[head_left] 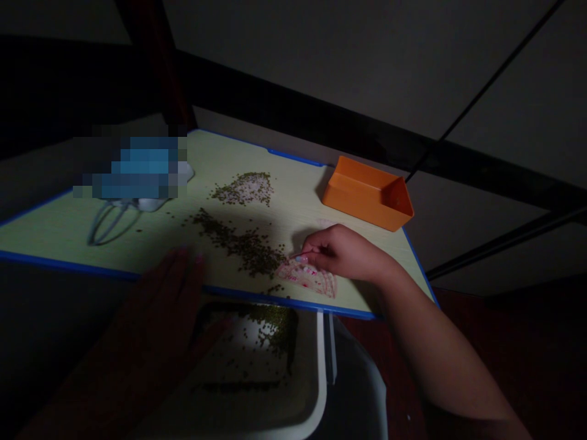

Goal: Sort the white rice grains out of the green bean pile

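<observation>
In the head view, my right hand (pixel 337 250) is closed in a pinch at the upper edge of a clear pink protractor (pixel 307 280). A thin reddish edge shows at its fingertips. Left of the protractor, small dark green beans (pixel 250 244) lie in a long loose heap. Farther back is another heap (pixel 245 188), pale grains mixed with green beans. My left hand (pixel 172 287), in deep shadow, has its fingers stretched over the table's near edge and its thumb above a pale tub (pixel 322 366) with more green beans inside.
An orange box (pixel 362 192) stands at the back right of the pale, blue-edged table (pixel 293 171). A pale device with a looped cord (pixel 107 223) lies at the left, partly blurred out. Stray beans lie around the heaps. Cabinet panels (pixel 367 61) rise behind.
</observation>
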Tool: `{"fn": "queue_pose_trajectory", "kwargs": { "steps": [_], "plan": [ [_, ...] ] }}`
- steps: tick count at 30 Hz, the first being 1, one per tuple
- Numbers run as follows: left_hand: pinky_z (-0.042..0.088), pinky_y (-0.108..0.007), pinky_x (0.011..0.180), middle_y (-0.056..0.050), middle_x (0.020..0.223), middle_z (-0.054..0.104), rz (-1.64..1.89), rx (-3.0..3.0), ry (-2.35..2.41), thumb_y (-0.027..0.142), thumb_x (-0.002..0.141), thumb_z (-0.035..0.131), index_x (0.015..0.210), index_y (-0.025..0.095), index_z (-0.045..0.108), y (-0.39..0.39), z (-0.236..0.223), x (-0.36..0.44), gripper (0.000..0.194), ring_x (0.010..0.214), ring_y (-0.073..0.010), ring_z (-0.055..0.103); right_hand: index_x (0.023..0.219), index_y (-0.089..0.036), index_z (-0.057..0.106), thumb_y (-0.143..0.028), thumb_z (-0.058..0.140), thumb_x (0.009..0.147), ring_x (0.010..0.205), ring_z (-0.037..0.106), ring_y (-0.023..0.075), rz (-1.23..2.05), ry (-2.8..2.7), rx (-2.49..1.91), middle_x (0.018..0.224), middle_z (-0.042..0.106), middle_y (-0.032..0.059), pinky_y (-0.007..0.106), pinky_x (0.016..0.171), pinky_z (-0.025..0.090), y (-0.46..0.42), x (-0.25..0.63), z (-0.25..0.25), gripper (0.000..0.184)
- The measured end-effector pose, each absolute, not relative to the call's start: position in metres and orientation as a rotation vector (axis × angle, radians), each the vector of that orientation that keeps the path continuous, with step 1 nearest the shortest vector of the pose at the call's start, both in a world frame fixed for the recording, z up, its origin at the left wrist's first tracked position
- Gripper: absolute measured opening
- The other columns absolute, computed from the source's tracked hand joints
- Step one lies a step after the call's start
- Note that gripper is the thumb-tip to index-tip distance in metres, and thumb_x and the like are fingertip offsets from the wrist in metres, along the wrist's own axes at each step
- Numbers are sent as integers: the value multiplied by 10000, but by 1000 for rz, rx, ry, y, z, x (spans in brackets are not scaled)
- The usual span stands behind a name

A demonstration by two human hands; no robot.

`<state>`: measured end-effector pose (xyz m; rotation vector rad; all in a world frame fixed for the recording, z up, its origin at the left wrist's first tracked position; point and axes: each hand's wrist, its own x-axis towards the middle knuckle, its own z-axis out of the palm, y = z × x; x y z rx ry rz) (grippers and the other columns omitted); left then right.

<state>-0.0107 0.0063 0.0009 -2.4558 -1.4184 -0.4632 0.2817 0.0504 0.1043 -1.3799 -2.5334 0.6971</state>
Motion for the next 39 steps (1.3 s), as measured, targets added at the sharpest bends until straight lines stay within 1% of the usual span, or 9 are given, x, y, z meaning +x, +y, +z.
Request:
{"fn": "queue_pose_trajectory", "kwargs": {
  "steps": [4, 11, 14, 19, 23, 27, 32, 39],
  "plan": [
    [289, -517, 1107, -256, 1456, 299, -479, -2443, -1410, 594, 772, 366, 1404, 69, 130, 6, 1, -10, 855, 1396, -345, 223, 791, -134, 642, -253, 501, 854, 564, 405, 71, 733, -2554, -1340, 636, 547, -16, 247, 563, 261, 51, 279, 104, 195],
    [295, -522, 1096, -263, 1446, 307, -466, -2439, -1418, 578, 791, 322, 1396, 52, 155, 7, 1, -8, 819, 1391, -350, 228, 759, -124, 647, -193, 518, 830, 545, 387, 65, 626, -2533, -1418, 600, 531, -22, 243, 550, 246, 51, 279, 104, 163],
    [286, -518, 1101, -255, 1458, 289, -461, -2448, -1428, 598, 791, 306, 1399, 58, 143, 6, 1, -8, 830, 1398, -344, 209, 761, -129, 647, -204, 521, 828, 542, 392, 65, 635, -2508, -1437, 603, 537, -22, 243, 547, 251, 51, 280, 104, 161],
    [269, -511, 1110, -255, 1453, 296, -444, -2460, -1435, 596, 781, 348, 1399, 60, 145, 5, 3, -8, 843, 1400, -340, 204, 759, -135, 647, -221, 524, 833, 541, 389, 66, 621, -2500, -1431, 597, 537, -23, 246, 546, 251, 53, 280, 101, 167],
    [266, -511, 1110, -252, 1448, 306, -483, -2449, -1441, 589, 792, 343, 1399, 64, 141, 4, 5, -5, 828, 1400, -332, 207, 781, -130, 658, -218, 526, 837, 547, 398, 66, 615, -2501, -1398, 613, 559, -17, 243, 547, 252, 54, 277, 99, 168],
    [270, -508, 1109, -251, 1451, 304, -489, -2450, -1440, 595, 795, 329, 1396, 62, 158, 5, 6, -5, 821, 1399, -330, 209, 804, -127, 671, -200, 526, 841, 559, 421, 66, 626, -2515, -1346, 635, 584, -9, 236, 555, 265, 53, 276, 99, 167],
    [279, -519, 1101, -270, 1431, 324, -500, -2455, -1411, 587, 794, 329, 1387, 39, 176, 6, 6, -5, 822, 1394, -349, 217, 834, -129, 686, -215, 531, 853, 563, 449, 67, 623, -2515, -1311, 645, 609, -6, 231, 564, 286, 53, 276, 99, 178],
    [273, -511, 1106, -264, 1442, 314, -513, -2447, -1428, 575, 798, 330, 1393, 49, 164, 4, 5, -6, 811, 1395, -338, 220, 911, -149, 709, -256, 526, 883, 670, 560, 93, 610, -2555, -1241, 779, 691, 29, 235, 611, 330, 56, 271, 94, 214]
  ]
}}
